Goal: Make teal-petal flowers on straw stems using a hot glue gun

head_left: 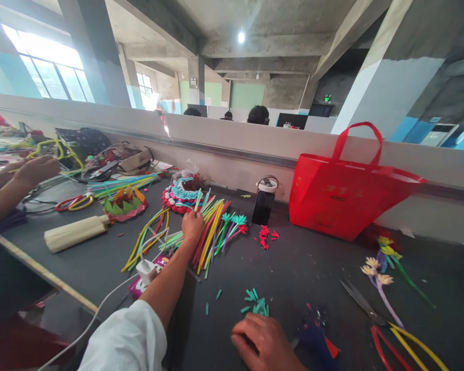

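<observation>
My left hand reaches into a spread bundle of coloured chenille stems. Its fingers are pinched at a light green chenille stem that sticks up from them. On the dark table my right hand rests with loosely curled fingers and a gap at the thumb; I see nothing in it. Just beyond it lies a small heap of cut green pieces. Turquoise stem flowers lie at the bundle's right side, and short red pieces are scattered farther right.
A red bag stands by the partition, with a phone leaning on a cup. Scissors and finished flowers lie right. A power strip with a cable sits left. A co-worker's hands hold yellow stems at far left.
</observation>
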